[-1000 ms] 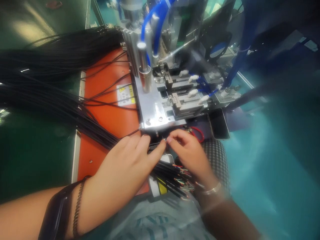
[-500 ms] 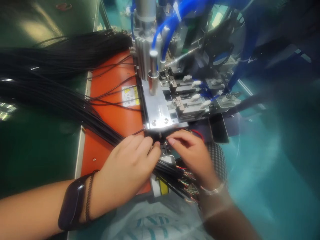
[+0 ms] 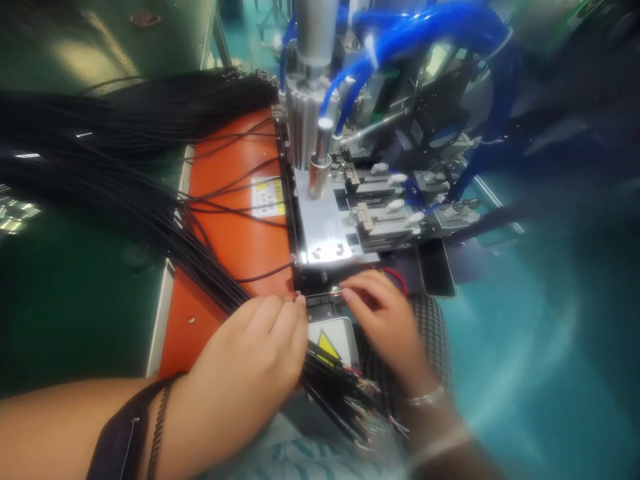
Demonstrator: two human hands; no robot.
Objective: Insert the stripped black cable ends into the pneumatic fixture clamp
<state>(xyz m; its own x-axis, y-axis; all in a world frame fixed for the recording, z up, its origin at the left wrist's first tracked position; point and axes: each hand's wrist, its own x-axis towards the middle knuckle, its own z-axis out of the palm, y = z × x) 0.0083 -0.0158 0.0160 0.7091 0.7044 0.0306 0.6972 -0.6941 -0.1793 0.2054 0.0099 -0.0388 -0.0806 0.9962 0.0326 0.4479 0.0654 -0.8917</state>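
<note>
My left hand (image 3: 250, 363) has its fingers closed on a thin black cable (image 3: 317, 295) at the front of the machine. The thumb and fingertips of my right hand (image 3: 385, 323) are pinched at the cable's thin coloured wire end (image 3: 336, 291). Just above both hands is the machine's bright metal plate (image 3: 320, 223). Beneath my left hand passes a thick bundle of black cables (image 3: 213, 277), and its stripped, multicoloured ends (image 3: 367, 413) fan out below my right hand.
Several cables run across an orange panel (image 3: 235, 153) into the machine. Another heap of black cables (image 3: 165, 110) lies at the back left. Blue air hoses (image 3: 440, 23) arch overhead. A dark phone-like slab (image 3: 437, 267) lies right of the machine. A warning label (image 3: 327, 343) sits in front.
My left hand has drawn back slightly down and left, widening the gap between the hands, where the cable and its wire end now show. The machine sits a little further right in view.
</note>
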